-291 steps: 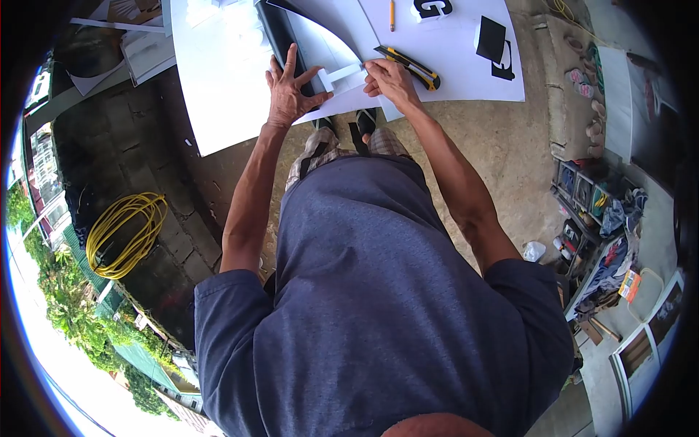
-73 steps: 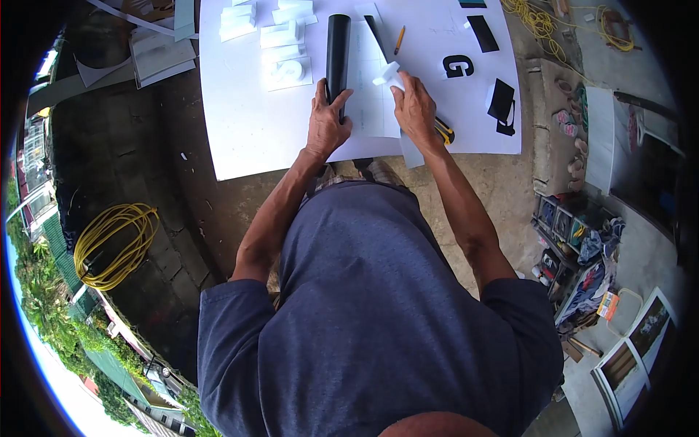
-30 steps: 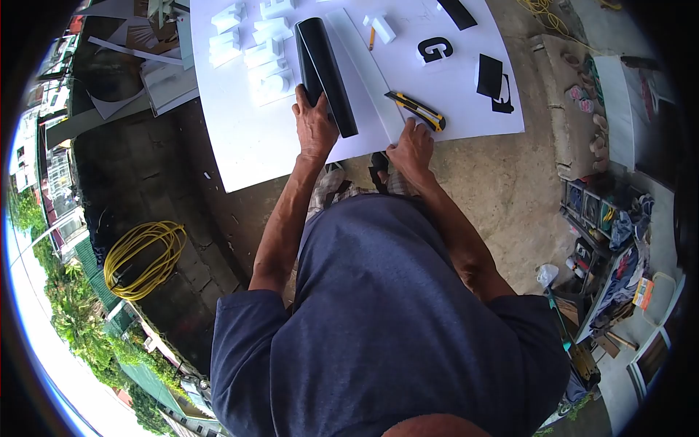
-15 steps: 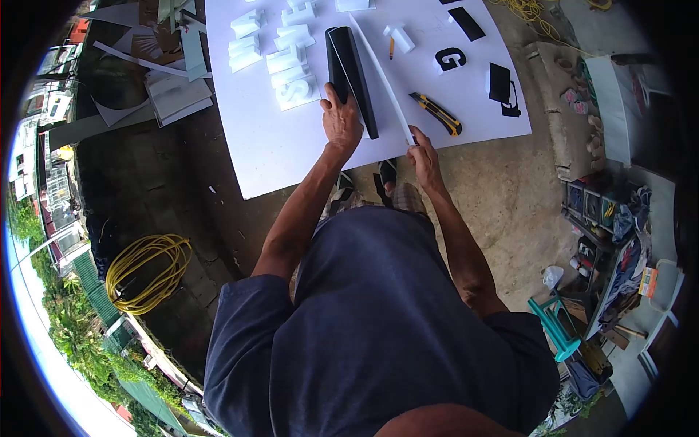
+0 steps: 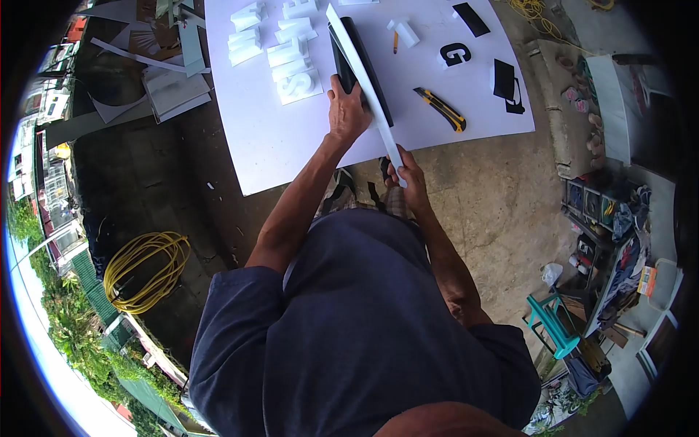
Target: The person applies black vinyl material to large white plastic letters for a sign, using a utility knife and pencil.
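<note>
My right hand [image 5: 409, 177] grips the near end of a long, thin white strip [image 5: 364, 76], just off the table's front edge. The strip slants away to the upper left, across a long black piece [image 5: 378, 98] that looks like a folded sheet or channel. My left hand [image 5: 349, 113] is closed at the near left part of the black piece, beside the strip; its fingertips are partly hidden. A yellow and black utility knife [image 5: 441, 110] lies to the right. White block letters [image 5: 297, 84] stand at the left, and a black-faced letter G [image 5: 455, 54] is at the right.
All this rests on a white sheet-topped table [image 5: 251, 138]. A pencil [image 5: 395, 42] and a white piece [image 5: 405, 33] lie near the back, black pieces [image 5: 504, 79] at the right. Offcuts [image 5: 175, 91] are piled left. A yellow hose coil [image 5: 145, 271] and a green stool [image 5: 550, 324] flank me.
My right hand has come nearer my body and leftward, drawing the white strip over the black piece. My left hand has shifted slightly right.
</note>
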`<action>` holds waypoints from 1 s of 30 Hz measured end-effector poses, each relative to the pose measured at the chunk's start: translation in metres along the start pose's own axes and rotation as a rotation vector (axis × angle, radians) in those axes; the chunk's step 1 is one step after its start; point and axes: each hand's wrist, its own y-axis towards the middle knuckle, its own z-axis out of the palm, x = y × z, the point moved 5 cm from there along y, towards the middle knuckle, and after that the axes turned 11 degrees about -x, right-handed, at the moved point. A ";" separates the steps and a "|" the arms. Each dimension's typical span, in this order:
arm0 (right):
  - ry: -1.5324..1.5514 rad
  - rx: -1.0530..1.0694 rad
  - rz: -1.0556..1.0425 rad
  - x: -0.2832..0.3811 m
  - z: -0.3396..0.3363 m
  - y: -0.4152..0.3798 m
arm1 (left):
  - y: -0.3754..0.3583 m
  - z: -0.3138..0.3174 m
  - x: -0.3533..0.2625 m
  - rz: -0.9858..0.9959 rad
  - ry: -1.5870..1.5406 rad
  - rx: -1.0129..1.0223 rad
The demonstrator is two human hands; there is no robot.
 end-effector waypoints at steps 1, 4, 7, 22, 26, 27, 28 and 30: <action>0.009 -0.014 0.022 -0.004 -0.002 -0.001 | 0.000 -0.001 0.001 0.001 0.002 0.002; -0.146 -0.061 -0.113 0.001 -0.010 -0.002 | 0.001 -0.011 -0.002 0.016 -0.065 -0.051; -0.216 -0.075 -0.233 0.010 -0.013 -0.008 | 0.000 -0.012 -0.001 0.024 -0.053 -0.049; -0.525 -0.169 -0.590 0.010 -0.051 -0.040 | 0.008 -0.026 -0.004 -0.093 -0.158 -0.064; -0.500 -0.158 -0.532 0.010 -0.043 -0.039 | -0.010 -0.023 -0.004 -0.121 -0.218 0.015; -0.500 -0.170 -0.516 0.008 -0.041 -0.037 | -0.017 -0.023 -0.002 -0.123 -0.220 0.021; -0.499 -0.180 -0.500 0.007 -0.039 -0.033 | -0.024 -0.023 -0.001 -0.122 -0.255 0.017; -0.636 -0.202 -0.505 0.004 -0.032 -0.022 | -0.037 -0.023 0.003 -0.128 -0.290 0.021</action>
